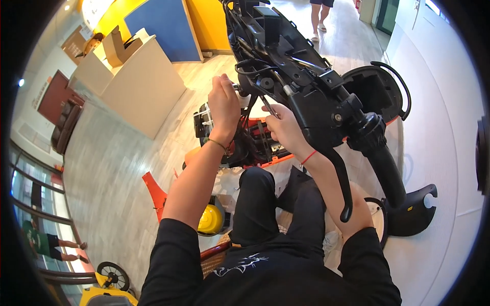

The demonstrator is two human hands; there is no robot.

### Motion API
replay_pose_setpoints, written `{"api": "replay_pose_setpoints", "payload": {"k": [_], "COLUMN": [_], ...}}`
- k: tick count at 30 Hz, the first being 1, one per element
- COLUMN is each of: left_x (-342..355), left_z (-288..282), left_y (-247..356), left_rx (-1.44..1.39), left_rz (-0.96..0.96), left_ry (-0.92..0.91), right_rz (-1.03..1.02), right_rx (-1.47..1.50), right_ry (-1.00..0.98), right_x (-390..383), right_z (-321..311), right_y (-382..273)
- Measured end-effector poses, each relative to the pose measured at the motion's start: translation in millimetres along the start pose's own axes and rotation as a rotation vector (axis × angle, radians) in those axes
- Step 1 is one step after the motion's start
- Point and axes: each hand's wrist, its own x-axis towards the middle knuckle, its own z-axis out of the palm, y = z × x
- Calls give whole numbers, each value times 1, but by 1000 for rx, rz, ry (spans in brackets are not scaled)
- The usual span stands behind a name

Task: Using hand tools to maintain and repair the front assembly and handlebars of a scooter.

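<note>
Black plastic and bare cables lead the scene: a black handlebar assembly (311, 86) hangs at upper centre, right in front of the seated person, its brake lever (341, 178) sweeping down and its rubber handle end (386, 173) angling off to the right. And here's the action, just below it! The right grip (287, 127) is pinching a slim metal tool (267, 105), fingers bent around it, the tip pointing up at the assembly's underside. Over on the other side, the left grip (224, 104) is raised, fingers bunched close together beside a silver fitting (236, 87); whether they pinch it, I cannot tell from here. 2 wrists, 2 bands: a brown bracelet (217, 145) on the left, a red cord (309, 157) on the right.

Drop lower and dark cables (248, 109) run down towards an orange-edged body (273, 161) beyond the 2 knees. Out right, a black shell (375, 93) with a looped rim, and nearer, a curved black panel (412, 213). Out left, a pointed orange panel (154, 193) and a rounded yellow shell (210, 220) by the left arm. Farther back, a cardboard box (120, 50) sits on a pale tabletop (140, 97), and 1 pair of legs (317, 19) stands at the top.
</note>
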Motion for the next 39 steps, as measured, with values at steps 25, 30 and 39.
{"api": "replay_pose_setpoints", "payload": {"k": [25,30,39], "left_x": [9,4,21], "left_z": [-3,-20,-34], "left_y": [-31,-5,3], "left_rx": [-212,-621,-867], "left_rz": [120,-400,-810], "left_ry": [-100,-321,-381], "right_rz": [190,163,22], "right_rx": [96,136,68], "right_ry": [55,23,-42], "right_x": [-14,-8,6], "right_z": [10,6,7], "right_y": [-47,-30,4]}}
